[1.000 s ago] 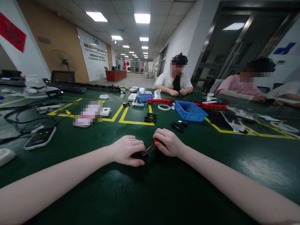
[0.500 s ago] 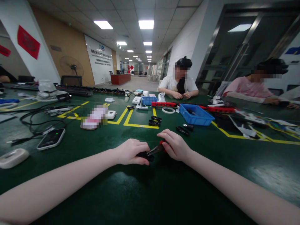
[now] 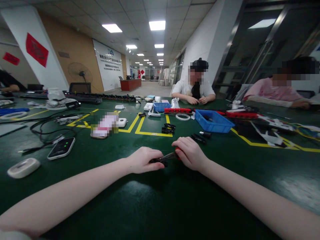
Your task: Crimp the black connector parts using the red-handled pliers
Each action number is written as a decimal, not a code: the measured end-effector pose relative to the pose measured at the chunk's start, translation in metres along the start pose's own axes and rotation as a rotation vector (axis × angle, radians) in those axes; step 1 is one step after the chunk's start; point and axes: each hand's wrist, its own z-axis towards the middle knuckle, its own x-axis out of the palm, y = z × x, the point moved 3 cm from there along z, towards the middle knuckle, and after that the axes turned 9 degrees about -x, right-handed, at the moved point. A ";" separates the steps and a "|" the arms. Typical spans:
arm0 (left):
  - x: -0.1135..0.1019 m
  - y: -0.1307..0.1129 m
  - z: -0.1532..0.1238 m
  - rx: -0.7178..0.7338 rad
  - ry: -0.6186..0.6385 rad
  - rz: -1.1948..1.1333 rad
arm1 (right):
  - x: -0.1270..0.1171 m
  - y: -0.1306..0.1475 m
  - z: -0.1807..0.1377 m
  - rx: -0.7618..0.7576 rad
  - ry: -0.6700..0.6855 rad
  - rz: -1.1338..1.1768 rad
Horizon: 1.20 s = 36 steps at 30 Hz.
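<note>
My left hand (image 3: 145,160) is closed around a small black part (image 3: 157,161), pinched between thumb and fingers above the green table (image 3: 150,206). My right hand (image 3: 191,153) wraps round the red handles of a pair of pliers (image 3: 170,155). The slim metal jaws of the pliers point left and meet the black part; whether they clamp it I cannot tell. Beyond my hands lie several black pieces (image 3: 168,127), and to the right a black cylinder (image 3: 205,133) beside another dark piece (image 3: 198,138).
A blue bin (image 3: 213,121) with dark pieces inside stands beyond my right hand. Left lie phones (image 3: 61,148), a white oval object (image 3: 23,167) and black cables (image 3: 37,128). Two people (image 3: 195,86) sit across the table at the right, and another person's arm shows far left.
The camera view has shifted slightly, so the table things appear further right. My right hand has closed more over the red handles. Both hands keep hold of their things.
</note>
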 end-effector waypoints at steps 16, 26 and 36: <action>0.002 -0.004 -0.001 0.043 -0.071 0.042 | 0.000 -0.007 -0.004 0.141 -0.036 0.054; 0.004 -0.003 0.007 0.033 -0.026 0.029 | 0.002 -0.027 -0.009 0.187 0.019 0.059; 0.002 -0.003 0.007 0.002 0.000 -0.025 | 0.004 -0.044 -0.014 0.289 0.059 0.013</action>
